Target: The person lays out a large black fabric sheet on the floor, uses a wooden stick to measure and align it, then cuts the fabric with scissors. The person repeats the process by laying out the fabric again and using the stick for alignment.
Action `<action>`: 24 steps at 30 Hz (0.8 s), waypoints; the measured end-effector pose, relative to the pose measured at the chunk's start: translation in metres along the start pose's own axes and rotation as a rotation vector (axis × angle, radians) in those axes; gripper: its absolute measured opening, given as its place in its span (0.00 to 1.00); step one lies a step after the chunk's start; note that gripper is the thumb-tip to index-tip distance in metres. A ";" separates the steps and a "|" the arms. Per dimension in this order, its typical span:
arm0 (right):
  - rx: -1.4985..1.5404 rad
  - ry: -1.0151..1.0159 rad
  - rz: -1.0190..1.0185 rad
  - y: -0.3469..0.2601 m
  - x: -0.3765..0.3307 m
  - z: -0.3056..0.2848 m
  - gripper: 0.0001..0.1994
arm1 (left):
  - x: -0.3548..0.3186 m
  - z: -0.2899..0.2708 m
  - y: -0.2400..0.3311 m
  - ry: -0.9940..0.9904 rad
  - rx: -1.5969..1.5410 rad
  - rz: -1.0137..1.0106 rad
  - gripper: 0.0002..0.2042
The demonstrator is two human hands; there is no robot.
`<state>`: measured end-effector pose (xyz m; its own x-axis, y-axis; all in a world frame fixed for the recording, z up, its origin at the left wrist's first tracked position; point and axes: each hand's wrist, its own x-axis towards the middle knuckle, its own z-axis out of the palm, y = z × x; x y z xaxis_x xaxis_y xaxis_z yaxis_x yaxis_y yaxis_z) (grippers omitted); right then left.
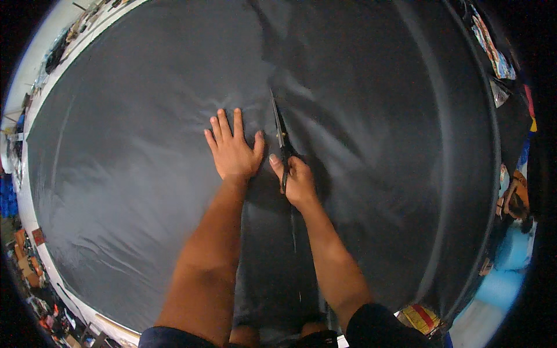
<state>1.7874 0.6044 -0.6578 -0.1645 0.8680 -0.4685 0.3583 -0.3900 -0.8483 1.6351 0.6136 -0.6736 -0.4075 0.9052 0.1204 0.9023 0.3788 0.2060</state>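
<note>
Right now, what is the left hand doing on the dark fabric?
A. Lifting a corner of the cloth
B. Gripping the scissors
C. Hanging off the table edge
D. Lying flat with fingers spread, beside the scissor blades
D: the left hand lies palm down with fingers spread on the dark fabric, just left of the scissors, which the right hand holds.

There are two hands: the left hand (233, 152), with five fingers spread flat, and the right hand (297, 181), which has its grip closed around one pair of scissors (281, 134). One large sheet of dark grey cloth (145, 174) covers one table (40, 98), with a single cut running through it near the middle. One yellow and red packet (422, 318) lies at the near right.
</note>
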 end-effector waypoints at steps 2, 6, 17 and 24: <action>0.041 -0.008 -0.047 -0.017 0.016 0.002 0.25 | -0.003 -0.004 -0.002 -0.025 -0.016 -0.012 0.35; 0.023 0.022 -0.029 -0.054 0.082 0.009 0.26 | 0.000 -0.006 0.003 -0.044 -0.045 -0.016 0.36; 0.032 -0.041 0.058 -0.099 0.139 0.012 0.28 | -0.001 -0.012 0.003 -0.110 -0.060 -0.062 0.36; -0.008 0.071 -0.094 -0.136 0.234 0.025 0.29 | 0.001 -0.011 0.008 -0.146 -0.106 -0.042 0.36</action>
<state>1.6776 0.8529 -0.6586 -0.1320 0.9202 -0.3684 0.3522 -0.3039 -0.8852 1.6409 0.6153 -0.6608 -0.4128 0.9103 -0.0309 0.8618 0.4013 0.3103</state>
